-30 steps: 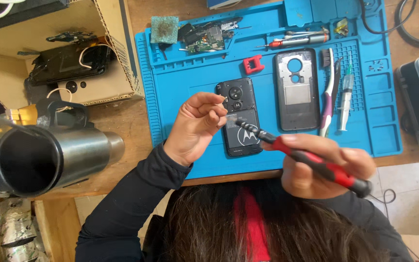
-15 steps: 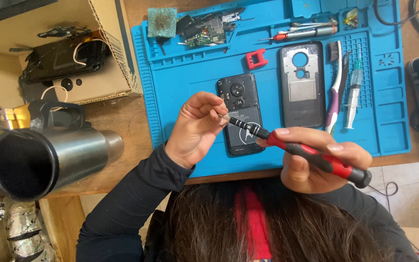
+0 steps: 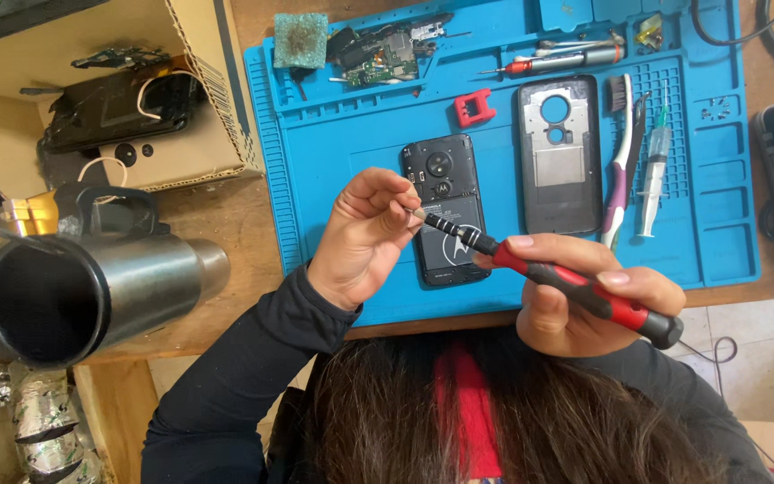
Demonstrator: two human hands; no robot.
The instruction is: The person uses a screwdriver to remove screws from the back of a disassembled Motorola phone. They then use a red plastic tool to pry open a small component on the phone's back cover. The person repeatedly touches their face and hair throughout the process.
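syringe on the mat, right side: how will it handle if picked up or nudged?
The syringe looks like thin clear plastic, so probably light and stiff. Its round barrel might roll, though the mat's ribbed surface may check it. The fine tip looks fragile; better gripped by the barrel.

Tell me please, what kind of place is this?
Most likely a phone repair workbench. A blue silicone work mat carries an opened black phone, its grey back cover and a green circuit board. The right hand holds a red and black precision screwdriver.
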